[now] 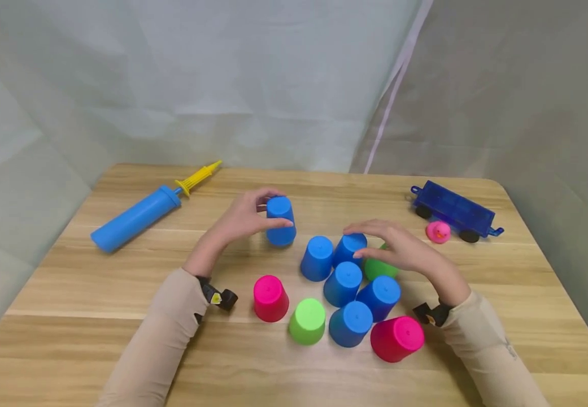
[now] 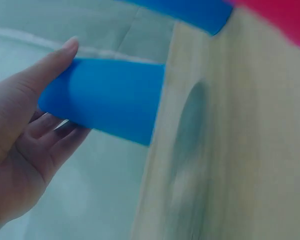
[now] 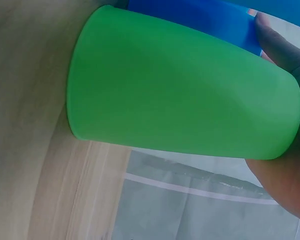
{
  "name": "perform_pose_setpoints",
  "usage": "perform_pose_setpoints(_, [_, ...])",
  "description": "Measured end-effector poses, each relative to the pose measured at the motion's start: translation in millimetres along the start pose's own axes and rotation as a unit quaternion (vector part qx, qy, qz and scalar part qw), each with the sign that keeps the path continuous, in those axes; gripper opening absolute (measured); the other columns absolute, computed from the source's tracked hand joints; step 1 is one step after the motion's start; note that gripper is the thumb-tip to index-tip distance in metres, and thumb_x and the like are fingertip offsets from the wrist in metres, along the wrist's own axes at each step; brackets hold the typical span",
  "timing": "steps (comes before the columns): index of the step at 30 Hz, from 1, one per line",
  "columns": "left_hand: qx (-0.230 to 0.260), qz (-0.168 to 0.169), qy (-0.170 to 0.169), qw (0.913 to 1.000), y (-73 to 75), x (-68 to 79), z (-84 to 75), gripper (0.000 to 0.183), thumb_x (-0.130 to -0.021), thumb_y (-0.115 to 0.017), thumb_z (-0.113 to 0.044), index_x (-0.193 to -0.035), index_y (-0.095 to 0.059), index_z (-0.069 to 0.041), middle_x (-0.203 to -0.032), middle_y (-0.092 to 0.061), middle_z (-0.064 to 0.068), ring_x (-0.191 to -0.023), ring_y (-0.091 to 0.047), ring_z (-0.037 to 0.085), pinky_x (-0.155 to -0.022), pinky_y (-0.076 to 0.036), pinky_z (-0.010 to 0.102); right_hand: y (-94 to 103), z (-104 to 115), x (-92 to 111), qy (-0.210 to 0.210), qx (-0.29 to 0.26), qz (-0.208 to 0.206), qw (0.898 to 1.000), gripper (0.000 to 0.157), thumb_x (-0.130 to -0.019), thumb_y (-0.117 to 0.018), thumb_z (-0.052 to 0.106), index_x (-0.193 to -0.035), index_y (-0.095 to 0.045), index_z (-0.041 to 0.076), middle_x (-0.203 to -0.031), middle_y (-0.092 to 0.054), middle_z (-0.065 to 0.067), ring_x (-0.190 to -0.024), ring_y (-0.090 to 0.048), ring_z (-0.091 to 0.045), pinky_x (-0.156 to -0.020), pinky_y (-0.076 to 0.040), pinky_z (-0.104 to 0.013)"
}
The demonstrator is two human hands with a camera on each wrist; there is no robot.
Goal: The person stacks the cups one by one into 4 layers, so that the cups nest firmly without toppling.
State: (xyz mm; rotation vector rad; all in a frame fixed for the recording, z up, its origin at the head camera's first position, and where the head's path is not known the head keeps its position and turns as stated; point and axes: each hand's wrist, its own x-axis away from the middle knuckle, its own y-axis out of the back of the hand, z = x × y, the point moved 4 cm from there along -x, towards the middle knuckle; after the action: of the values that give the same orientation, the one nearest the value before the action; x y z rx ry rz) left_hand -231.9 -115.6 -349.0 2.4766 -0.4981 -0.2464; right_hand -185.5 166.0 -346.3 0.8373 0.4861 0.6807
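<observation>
My left hand (image 1: 247, 217) grips an upside-down blue cup (image 1: 281, 223) near its closed end, thumb on the near side and fingers behind. In the left wrist view this blue cup (image 2: 105, 100) has its rim down at the wooden surface. My right hand (image 1: 392, 243) holds another upturned blue cup (image 1: 346, 251) between thumb and fingers at the back of the group. Partly hidden under that hand is a green cup (image 1: 380, 270); in the right wrist view this green cup (image 3: 185, 90) covers most of the held one.
Several more blue cups (image 1: 343, 284) stand upside down close together. Around them are a red cup (image 1: 270, 298), a light green cup (image 1: 307, 321) and a tilted red cup (image 1: 397, 339). A blue pump (image 1: 138, 217) lies left; a blue toy trailer (image 1: 453, 209) and pink duck (image 1: 438, 232) sit right.
</observation>
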Motion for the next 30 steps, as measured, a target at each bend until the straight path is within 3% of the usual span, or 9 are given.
perform_pose_setpoints(8, [0.001, -0.003, 0.002, 1.0, -4.5, -17.2, 12.6, 0.061, -0.071, -0.082, -0.034, -0.122, -0.058, -0.01, -0.12, -0.06, 0.008, -0.112, -0.057, 0.028, -0.095, -0.046, 0.041, -2.9, 0.4, -1.1, 0.008, 0.004, -0.003, 1.0, 0.046, -0.083, -0.071, 0.02, -0.126, -0.059, 0.011, -0.127, -0.059, -0.008, -0.119, -0.052, -0.029, -0.094, -0.045, -0.049])
perform_pose_setpoints(13, [-0.007, 0.001, 0.0, 1.0, -12.6, -23.9, 11.9, 0.062, -0.073, -0.08, -0.03, -0.125, -0.055, -0.008, -0.123, -0.058, 0.01, -0.115, -0.055, 0.029, -0.097, -0.044, 0.042, -1.4, 0.4, 1.3, -0.003, 0.008, 0.0, 1.0, 0.046, -0.082, -0.072, 0.019, -0.125, -0.059, 0.011, -0.126, -0.059, -0.007, -0.119, -0.052, -0.028, -0.093, -0.046, -0.049])
perform_pose_setpoints(30, [-0.034, -0.025, 0.017, 0.999, -13.8, -41.3, 14.8, 0.059, -0.08, -0.075, -0.029, -0.13, -0.05, -0.01, -0.128, -0.054, 0.013, -0.119, -0.052, 0.031, -0.098, -0.043, 0.045, 1.0, -0.4, 1.1, -0.003, 0.026, -0.001, 1.0, 0.045, -0.083, -0.071, 0.023, -0.125, -0.059, 0.012, -0.126, -0.059, -0.006, -0.119, -0.052, -0.027, -0.097, -0.039, -0.053])
